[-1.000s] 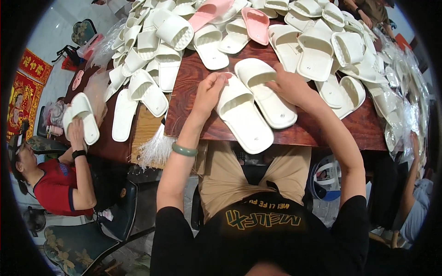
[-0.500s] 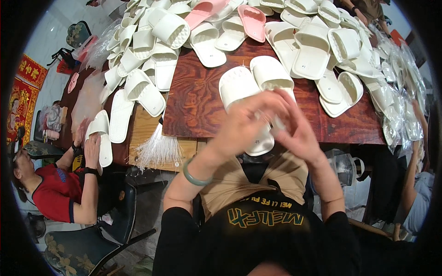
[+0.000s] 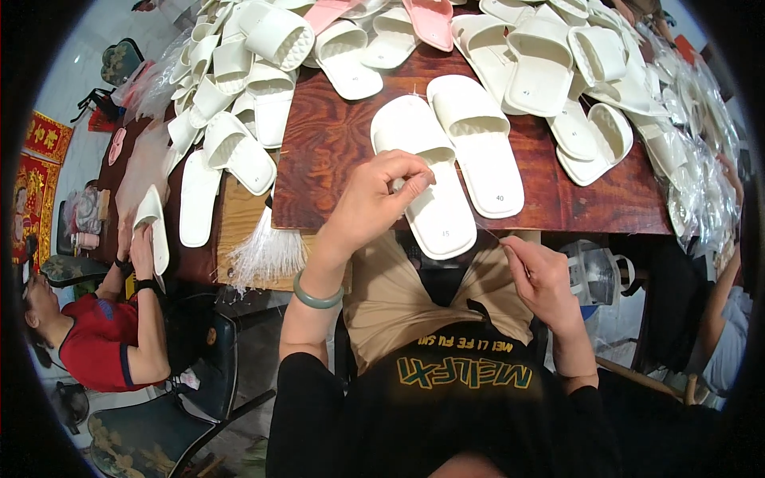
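Now that left fingers [image 3: 405, 165], over slipper [image 3: 444, 211], and right fingers [image 3: 519, 256] have parted | both pinched | right perhaps holding thread [image 3: 494, 235]

The pair of open-toed slippers [image 3: 488, 167] is white, the flat wooden surface [image 3: 327, 167] dark-grained reddish-brown, the round bangle [image 3: 319, 303] grey-green.

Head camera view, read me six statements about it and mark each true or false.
1. Two white slippers lie side by side before the person. True.
2. In the picture, the left hand overlaps the left slipper. True.
3. The green bangle is on the right arm. False: left arm.
4. The right hand grips a slipper. False: it apparently pinches a thin strand.
5. Pink slippers lie among white ones at the back. True.
6. The person in red holds nothing. False: they hold a white slipper.
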A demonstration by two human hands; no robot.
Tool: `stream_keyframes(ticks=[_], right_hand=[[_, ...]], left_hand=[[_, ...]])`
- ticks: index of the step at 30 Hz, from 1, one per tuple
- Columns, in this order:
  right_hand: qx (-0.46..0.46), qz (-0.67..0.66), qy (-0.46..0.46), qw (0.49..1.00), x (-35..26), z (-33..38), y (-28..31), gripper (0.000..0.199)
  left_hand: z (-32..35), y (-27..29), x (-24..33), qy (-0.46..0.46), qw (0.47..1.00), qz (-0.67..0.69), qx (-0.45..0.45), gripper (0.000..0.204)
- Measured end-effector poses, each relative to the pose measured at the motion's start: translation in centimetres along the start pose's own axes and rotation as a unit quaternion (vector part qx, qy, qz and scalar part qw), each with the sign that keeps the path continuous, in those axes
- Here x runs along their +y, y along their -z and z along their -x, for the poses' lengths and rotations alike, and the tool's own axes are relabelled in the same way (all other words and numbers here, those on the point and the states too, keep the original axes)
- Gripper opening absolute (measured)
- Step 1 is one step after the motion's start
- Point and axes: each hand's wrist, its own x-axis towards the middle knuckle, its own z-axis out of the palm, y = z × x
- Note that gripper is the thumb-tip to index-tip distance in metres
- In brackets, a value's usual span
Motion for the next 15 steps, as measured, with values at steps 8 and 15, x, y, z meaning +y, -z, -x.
stream_keyframes(ticks=[8, 15], right_hand=[[0.032, 0.032, -0.028, 0.999, -0.5, -0.6, -1.6, 0.009], [0.107, 0.043, -0.104, 0.988, -1.1, -1.2, -1.2, 0.004]], left_hand=[[-7.5, 4.4, -0.3, 0.054, 0.991, -0.102, 0.063, 0.024], [-11.7, 5.4, -7.9, 0.048, 0.979, -0.158, 0.123, 0.031]])
